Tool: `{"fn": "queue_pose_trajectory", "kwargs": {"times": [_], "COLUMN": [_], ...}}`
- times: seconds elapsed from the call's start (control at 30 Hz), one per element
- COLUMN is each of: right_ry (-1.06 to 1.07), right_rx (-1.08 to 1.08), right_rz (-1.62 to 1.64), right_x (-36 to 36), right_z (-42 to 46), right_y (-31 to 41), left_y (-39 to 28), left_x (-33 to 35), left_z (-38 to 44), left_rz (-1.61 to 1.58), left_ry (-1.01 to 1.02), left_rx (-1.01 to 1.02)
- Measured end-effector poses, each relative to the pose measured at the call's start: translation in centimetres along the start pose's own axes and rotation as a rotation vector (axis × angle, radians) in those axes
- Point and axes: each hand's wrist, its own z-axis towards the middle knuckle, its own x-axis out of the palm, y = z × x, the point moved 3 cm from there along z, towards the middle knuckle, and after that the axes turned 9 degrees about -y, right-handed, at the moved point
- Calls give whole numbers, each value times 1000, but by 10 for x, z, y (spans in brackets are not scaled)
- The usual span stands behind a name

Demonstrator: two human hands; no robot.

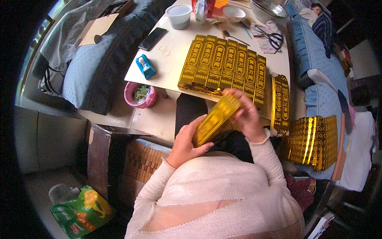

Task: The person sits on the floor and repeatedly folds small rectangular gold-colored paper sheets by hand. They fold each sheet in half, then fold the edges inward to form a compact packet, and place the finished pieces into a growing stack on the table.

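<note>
My left hand (191, 142) grips the lower end of a long gold foil paper box (218, 119), held tilted above my lap. At the box's upper end is my right hand (246, 113), blurred, its fingers bent against the side; whether it grips the box I cannot tell. Just beyond, several gold printed boxes (220, 64) lie side by side in a row on the white table (167, 70). Flat gold printed pieces (280, 104) are stacked at the table's right corner. More folded gold foil sheets (312, 142) rest on the blue seat to the right.
A blue tape dispenser (146, 67), a black phone (152, 38) and two rings (164, 51) lie on the table's left. Scissors (270, 36), a spoon (235, 38), a plastic tub (179, 16) and bowls stand or lie farther back. A pink bin (140, 95) is below the left edge. Another person (316, 13) is far right.
</note>
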Motion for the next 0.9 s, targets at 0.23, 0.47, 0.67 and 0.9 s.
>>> {"fn": "queue_pose_trajectory", "kwargs": {"times": [0.23,0.47,0.67,0.9], "right_ry": [-234,-299,-793,-849], "right_rx": [-90,-101,-181,-166], "right_rz": [-196,-210,-438,-933], "right_x": [-7,14,-89,-178], "right_z": [-10,-31,-24,-13], "right_y": [-5,-14,40,1], "left_y": [-6,-43,-21,92], "left_x": [18,34,14,-24], "left_z": [16,46,95,173], "left_rz": [-58,169,63,-9], "left_ry": [-43,-25,-192,-269], "left_rx": [38,194,273,-27]}}
